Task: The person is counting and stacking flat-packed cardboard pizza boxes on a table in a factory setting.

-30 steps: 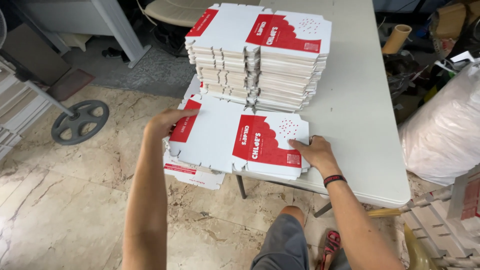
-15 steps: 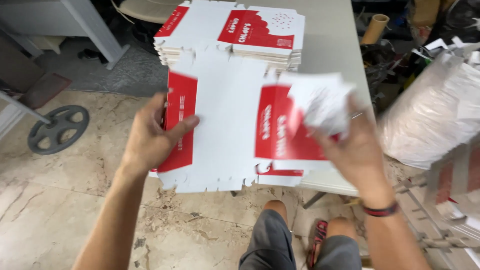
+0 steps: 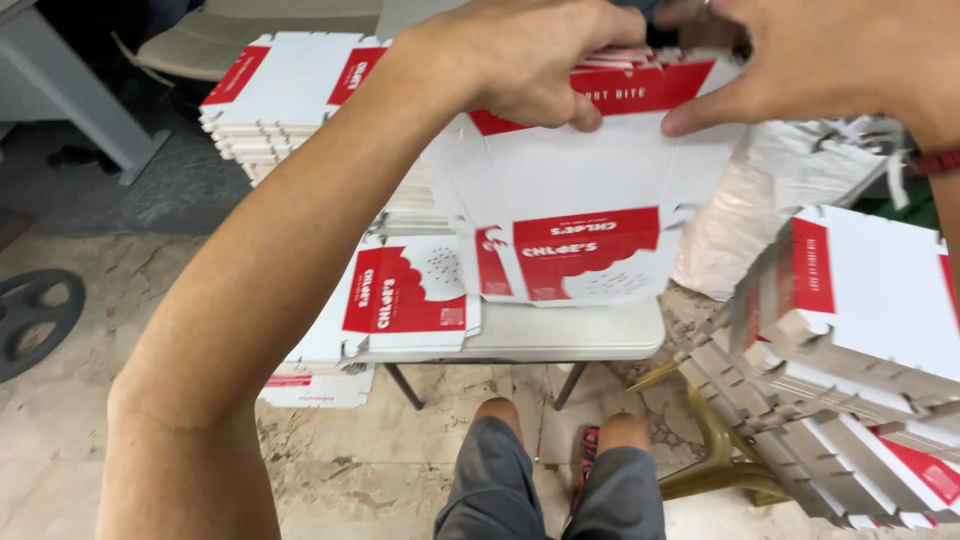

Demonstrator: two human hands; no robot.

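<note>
Head view: your left hand (image 3: 520, 60) and right hand (image 3: 800, 60) both grip one box blank (image 3: 580, 200); two flat stacks: counter (image 3: 560, 335), right.

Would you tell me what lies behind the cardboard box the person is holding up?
Behind the box, held by the left hand and right hand, show the white table's edge, flat blanks and a plastic bag. The tabletop directly behind it is covered.
</note>
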